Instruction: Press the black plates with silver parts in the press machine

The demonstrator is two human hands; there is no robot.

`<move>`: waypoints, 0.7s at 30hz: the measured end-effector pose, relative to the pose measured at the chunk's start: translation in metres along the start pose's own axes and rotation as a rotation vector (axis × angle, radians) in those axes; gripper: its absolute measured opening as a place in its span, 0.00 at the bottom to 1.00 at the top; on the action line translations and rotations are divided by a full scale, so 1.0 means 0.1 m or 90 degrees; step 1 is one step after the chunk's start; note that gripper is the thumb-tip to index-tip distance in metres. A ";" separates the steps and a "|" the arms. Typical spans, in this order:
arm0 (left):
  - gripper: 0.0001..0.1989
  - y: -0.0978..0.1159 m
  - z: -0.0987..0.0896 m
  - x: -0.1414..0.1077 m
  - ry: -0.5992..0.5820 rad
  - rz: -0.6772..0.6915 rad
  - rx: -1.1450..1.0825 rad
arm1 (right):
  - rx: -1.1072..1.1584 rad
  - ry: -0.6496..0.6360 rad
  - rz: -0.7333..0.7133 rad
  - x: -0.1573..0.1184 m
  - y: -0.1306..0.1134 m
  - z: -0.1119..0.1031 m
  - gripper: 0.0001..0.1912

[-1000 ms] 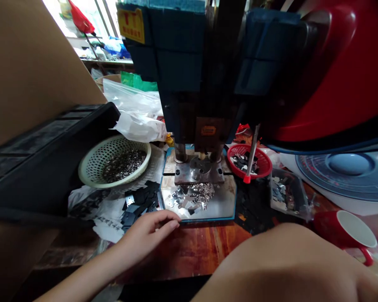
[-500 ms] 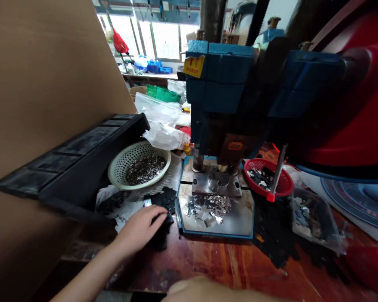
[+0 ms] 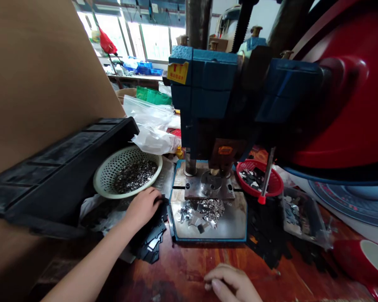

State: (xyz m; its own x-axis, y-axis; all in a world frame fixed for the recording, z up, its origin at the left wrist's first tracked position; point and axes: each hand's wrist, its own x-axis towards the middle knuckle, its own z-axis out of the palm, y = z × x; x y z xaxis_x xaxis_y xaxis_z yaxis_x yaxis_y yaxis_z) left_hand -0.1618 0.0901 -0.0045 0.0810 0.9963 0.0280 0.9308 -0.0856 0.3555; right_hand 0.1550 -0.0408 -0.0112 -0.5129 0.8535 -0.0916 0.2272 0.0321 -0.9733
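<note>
L hand (image 3: 145,206) on blk pieces (image 3: 149,239), near basket (image 3: 127,172); fingers curled, grip unclear.

Glossy reddish wood desk (image 3: 189,268), perforated pale plastic basket (image 3: 105,178), smooth metal press plate (image 3: 214,231), matt brown cardboard (image 3: 50,63), crinkled clear plastic bag (image 3: 146,112)

A brown board (image 3: 47,63) fills the upper left; beyond it, blue bins (image 3: 148,69) sit below bright windows (image 3: 154,42). Lower right, a red mug (image 3: 348,256).

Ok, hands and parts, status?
Left hand at black plates, grip hidden. Right hand over table, fingers curled, hold unclear. Metal bits litter press base.
</note>
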 end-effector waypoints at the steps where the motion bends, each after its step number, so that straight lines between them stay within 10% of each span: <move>1: 0.09 0.04 -0.04 -0.06 0.023 -0.022 -0.021 | 0.009 0.013 0.009 0.02 -0.03 -0.01 0.19; 4: 0.16 0.26 -0.20 -0.27 0.097 -0.153 -0.284 | 0.116 0.053 0.058 0.16 -0.17 0.00 0.20; 9: 0.20 0.91 -0.38 -0.58 -0.015 -0.321 -0.849 | 0.512 0.090 0.174 0.56 -0.40 0.14 0.23; 16: 0.14 1.29 -0.24 -0.62 -0.033 -0.287 -0.887 | 0.746 -0.006 0.245 0.74 -0.59 0.06 0.22; 21: 0.17 1.26 -0.12 -0.58 -0.074 -0.231 -0.883 | 0.501 0.183 0.127 0.77 -0.59 -0.10 0.20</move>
State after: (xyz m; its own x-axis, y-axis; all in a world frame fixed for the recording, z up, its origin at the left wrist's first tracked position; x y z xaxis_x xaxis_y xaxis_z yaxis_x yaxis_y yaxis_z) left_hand -0.0534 0.0212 0.0498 0.0093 0.9504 -0.3109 -0.1806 0.3074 0.9343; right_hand 0.1099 0.0282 0.0412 -0.2709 0.9067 -0.3233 -0.4043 -0.4120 -0.8166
